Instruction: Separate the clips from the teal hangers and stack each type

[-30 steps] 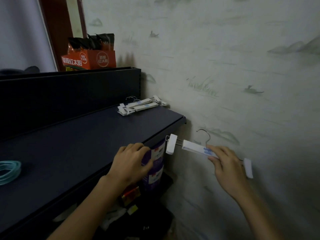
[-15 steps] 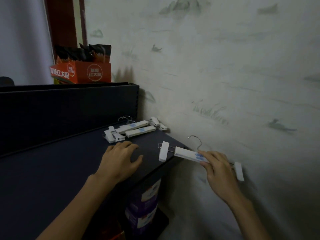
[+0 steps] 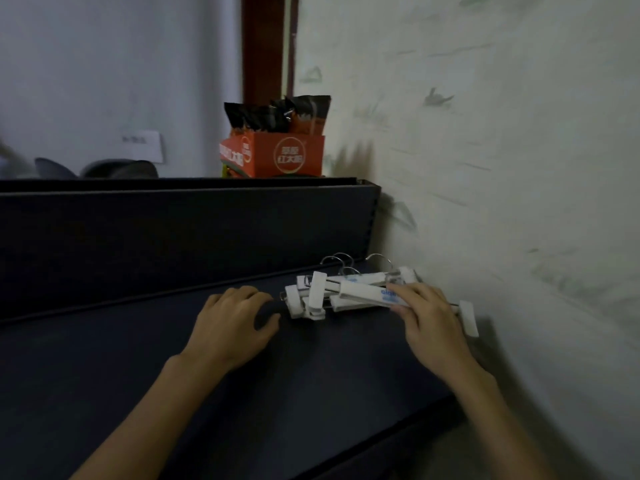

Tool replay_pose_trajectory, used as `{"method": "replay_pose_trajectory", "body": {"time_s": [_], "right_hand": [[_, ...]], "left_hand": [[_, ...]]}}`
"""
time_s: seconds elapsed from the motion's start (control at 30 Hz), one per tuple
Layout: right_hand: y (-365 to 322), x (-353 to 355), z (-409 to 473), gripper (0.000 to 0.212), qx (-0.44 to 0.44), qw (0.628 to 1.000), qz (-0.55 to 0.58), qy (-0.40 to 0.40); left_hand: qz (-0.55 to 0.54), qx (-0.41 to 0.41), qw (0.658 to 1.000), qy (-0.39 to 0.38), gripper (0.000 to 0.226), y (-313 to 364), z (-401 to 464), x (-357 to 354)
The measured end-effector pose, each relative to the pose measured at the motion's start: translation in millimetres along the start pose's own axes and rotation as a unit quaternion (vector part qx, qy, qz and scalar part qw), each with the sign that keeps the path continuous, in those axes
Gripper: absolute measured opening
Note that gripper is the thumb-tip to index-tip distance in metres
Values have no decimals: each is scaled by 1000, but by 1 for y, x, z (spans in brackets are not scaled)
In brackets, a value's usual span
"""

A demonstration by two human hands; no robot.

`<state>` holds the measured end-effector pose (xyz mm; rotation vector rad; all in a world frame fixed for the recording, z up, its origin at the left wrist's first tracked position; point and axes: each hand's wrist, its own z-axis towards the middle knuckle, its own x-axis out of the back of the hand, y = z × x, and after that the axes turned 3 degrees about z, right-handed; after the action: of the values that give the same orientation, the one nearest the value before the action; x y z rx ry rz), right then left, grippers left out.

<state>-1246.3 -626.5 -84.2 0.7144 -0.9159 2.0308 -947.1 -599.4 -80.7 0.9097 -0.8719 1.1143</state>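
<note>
**White clip hanger arriving at the pile on the dark shelf**

Dark navy shelving [image 3: 173, 375] fills the lower part of the view, butted against a pale wall painted with faint grass and birds. On the shelf's upper ledge stands an orange snack box [image 3: 277, 157] with dark packets poking out.

Near the wall corner lies a pile of clip hangers [image 3: 311, 299]: white bars with wire hooks and white clips at the ends, at least 3 hooks showing. None of them looks teal in this dim light.

The right hand [image 3: 429, 323] grips 1 more clip hanger [image 3: 363, 294] by the middle of its bar, fingers curled over the top, and holds it against the near side of the pile. Its 2 clips are on the rod, 1 [image 3: 317, 289] over the pile and 1 [image 3: 468, 318] beyond the hand toward the wall. The left hand [image 3: 232, 323] rests on the shelf just beside the pile, fingers loosely bent, holding nothing.

By my reading, the step in hand is stacking this hanger with its like. Next, the right hand would need to lower the bar in line with the others and let go, keeping the hook from snagging.
</note>
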Motion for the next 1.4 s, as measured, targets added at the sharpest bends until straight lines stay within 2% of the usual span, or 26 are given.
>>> {"method": "replay_pose_trajectory", "body": {"time_s": [0.3, 0.63, 0.83, 1.07, 1.2, 1.4], "right_hand": [[43, -28, 73, 36, 61, 994, 18, -85], [63, -44, 84, 35, 94, 982, 65, -152], [61, -39, 89, 44, 125, 974, 67, -176], [15, -40, 91, 50, 180, 966, 73, -169], [-39, -45, 65, 51, 190, 953, 132, -193], [-122, -60, 0, 53, 265, 920, 190, -218]], "left_hand": [[30, 108, 994, 10, 43, 15, 11, -5], [44, 174, 984, 15, 44, 54, 4, -14], [61, 214, 975, 12, 44, 64, -10, -12], [104, 289, 952, 2, 48, 65, -43, 1], [118, 328, 936, 39, 48, 64, -69, 8], [140, 390, 904, 102, 45, 58, -134, 22]]}}
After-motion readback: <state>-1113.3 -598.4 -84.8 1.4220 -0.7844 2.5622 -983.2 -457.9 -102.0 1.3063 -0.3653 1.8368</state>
